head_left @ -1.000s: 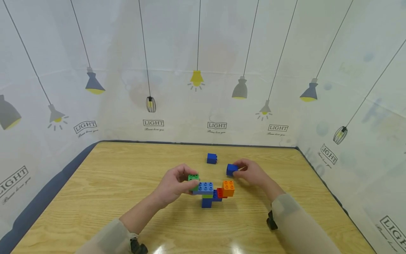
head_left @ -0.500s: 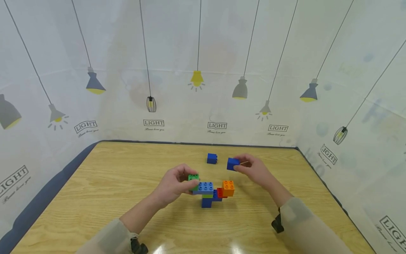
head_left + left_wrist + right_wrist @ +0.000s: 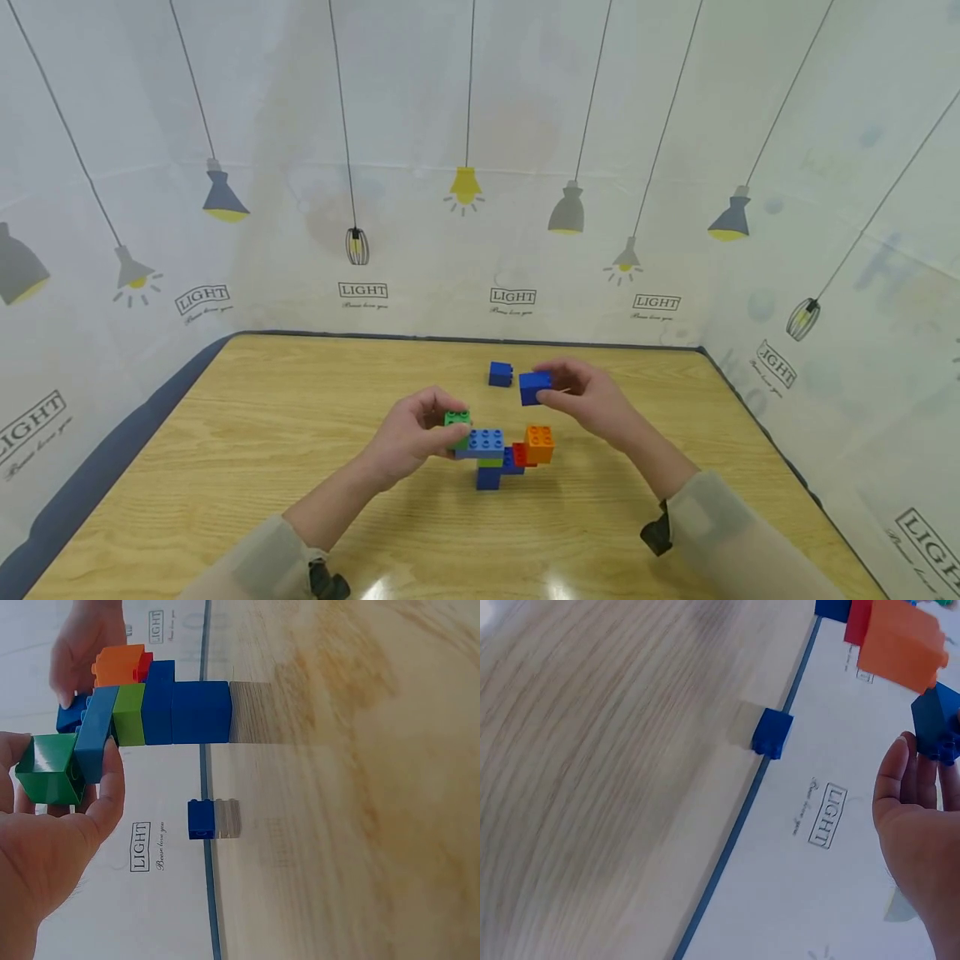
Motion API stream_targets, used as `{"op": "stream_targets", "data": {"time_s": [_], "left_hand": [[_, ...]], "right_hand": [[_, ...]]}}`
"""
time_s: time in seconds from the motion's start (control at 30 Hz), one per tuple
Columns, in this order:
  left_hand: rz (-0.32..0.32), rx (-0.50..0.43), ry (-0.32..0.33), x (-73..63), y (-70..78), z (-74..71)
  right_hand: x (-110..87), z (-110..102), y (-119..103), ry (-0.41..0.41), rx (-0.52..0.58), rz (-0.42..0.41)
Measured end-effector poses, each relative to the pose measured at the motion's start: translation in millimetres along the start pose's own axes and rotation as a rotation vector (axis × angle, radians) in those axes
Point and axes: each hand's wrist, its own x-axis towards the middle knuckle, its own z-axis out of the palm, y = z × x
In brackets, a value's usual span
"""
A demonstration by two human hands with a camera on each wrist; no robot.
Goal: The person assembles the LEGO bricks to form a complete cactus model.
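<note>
My left hand pinches the green block at the left end of a brick build. That block sits on a light blue brick, with a lime green brick and dark blue bricks stacked beneath. To the right, the build carries a red brick and an orange block. Behind the build, my right hand grips a loose dark blue block between thumb and fingers. In the right wrist view its studs point toward the hand.
A second dark blue block lies on its side near the back of the wooden table, studs to the right. White cloth printed with lamps surrounds the table's far and side edges.
My right hand has lifted the dark blue block and then moved it a little left, turning it slightly. The left hand and the build have stayed in place.
</note>
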Motion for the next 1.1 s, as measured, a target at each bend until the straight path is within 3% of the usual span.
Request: {"op": "stream_targets", "data": {"time_s": [0.3,0.6,0.87,1.1], "left_hand": [[-0.006,-0.012,0.003,1.0,-0.5,-0.1],[-0.008,0.002,-0.002,1.8,1.4,1.9],[-0.010,0.015,0.000,1.6,1.9,2.4],[-0.019,0.012,0.006,2.1,2.7,2.6]], "right_hand": [[-4.0,12,-20,-0.064,0.017,-0.062],[-6.1,18,-25,-0.091,0.015,-0.089],[-8.2,26,-29,-0.132,-0.115,-0.187],[-7.0,33,-28,-0.175,-0.139,-0.228]]}}
